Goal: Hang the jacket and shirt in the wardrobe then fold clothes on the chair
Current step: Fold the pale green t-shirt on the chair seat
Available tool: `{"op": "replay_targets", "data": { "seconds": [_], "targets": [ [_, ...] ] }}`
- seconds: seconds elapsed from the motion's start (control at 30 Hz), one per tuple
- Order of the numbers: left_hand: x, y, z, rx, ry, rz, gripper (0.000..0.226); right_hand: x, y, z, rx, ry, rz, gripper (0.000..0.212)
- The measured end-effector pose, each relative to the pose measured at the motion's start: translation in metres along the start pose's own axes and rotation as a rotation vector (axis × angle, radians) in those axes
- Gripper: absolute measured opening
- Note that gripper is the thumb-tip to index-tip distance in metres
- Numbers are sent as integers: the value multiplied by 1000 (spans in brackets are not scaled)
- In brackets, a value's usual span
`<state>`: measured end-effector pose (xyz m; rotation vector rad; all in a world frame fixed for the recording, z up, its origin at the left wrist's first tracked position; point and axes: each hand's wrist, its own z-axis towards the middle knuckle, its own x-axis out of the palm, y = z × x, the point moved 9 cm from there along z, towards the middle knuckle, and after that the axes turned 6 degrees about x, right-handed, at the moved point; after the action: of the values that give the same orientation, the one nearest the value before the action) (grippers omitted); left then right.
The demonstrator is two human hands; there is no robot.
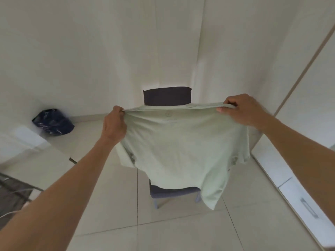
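A pale green T-shirt (pixel 181 151) hangs spread out in the air in front of me, held by its shoulders. My left hand (pixel 113 125) pinches the left shoulder and my right hand (pixel 241 109) pinches the right one. Behind and below the shirt stands a dark grey chair (pixel 167 96); its backrest shows above the shirt and the front edge of its seat (pixel 172 192) below it. The shirt's hem droops past the seat at the lower right. The rest of the seat is hidden by the shirt.
White wardrobe doors (pixel 311 98) with drawers (pixel 299 194) run along the right. A dark blue bag (pixel 53 122) lies on the tiled floor by the left wall. A dark piece of furniture (pixel 12 194) sits at the lower left. A white wall stands behind the chair.
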<state>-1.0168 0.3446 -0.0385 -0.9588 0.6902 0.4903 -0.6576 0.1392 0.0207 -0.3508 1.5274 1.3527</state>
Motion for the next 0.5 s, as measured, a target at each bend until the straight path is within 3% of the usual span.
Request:
{"op": "replay_targets", "data": {
  "seconds": [0.1,0.27,0.5],
  "targets": [
    [14,3,-25,107,118,-38,17,23,-31,-14,53,111,-48,28],
    [43,23,-64,18,445,-17,26,60,-87,-36,164,260,-54,35],
    [100,68,-125,-199,414,256,16,136,-148,-72,239,581,-86,30]
  ]
}}
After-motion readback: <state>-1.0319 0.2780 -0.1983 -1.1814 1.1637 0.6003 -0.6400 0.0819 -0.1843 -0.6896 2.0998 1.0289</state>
